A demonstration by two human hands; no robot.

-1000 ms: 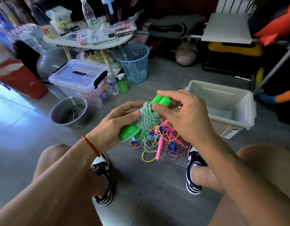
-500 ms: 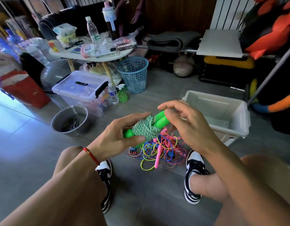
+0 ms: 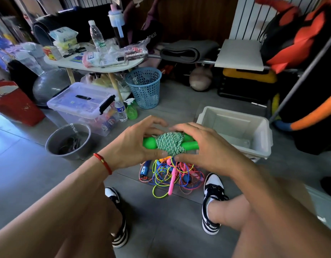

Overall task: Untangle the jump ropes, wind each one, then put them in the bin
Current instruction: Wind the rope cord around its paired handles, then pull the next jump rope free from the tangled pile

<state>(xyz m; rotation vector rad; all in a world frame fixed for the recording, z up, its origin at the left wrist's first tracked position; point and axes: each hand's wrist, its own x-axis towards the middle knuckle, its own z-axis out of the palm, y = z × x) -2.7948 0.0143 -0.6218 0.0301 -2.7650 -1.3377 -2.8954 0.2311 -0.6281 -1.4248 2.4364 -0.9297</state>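
**Wound green rope turned level, ready for the bin**

Since half a second ago the green jump rope (image 3: 170,143) has swung from a slant to lie level between the hands, and both hands have closed in around it. The left hand (image 3: 132,146) cups the left handle end, fingers curled over the top and thumb beneath; the right hand (image 3: 205,146) wraps the right handle ends and the edge of the coil.

The bundle sits in the air just above the tangled ropes (image 3: 170,174) on the floor, with the white bin (image 3: 261,127) near on the right, seemingly empty.

It looks light. The braided cord is soft and likely to spring loose if released carelessly, while the plastic handles are stiff and smooth. The safest hold is probably across the wrapped middle, pinching cord and handles together, not on a handle tip alone.
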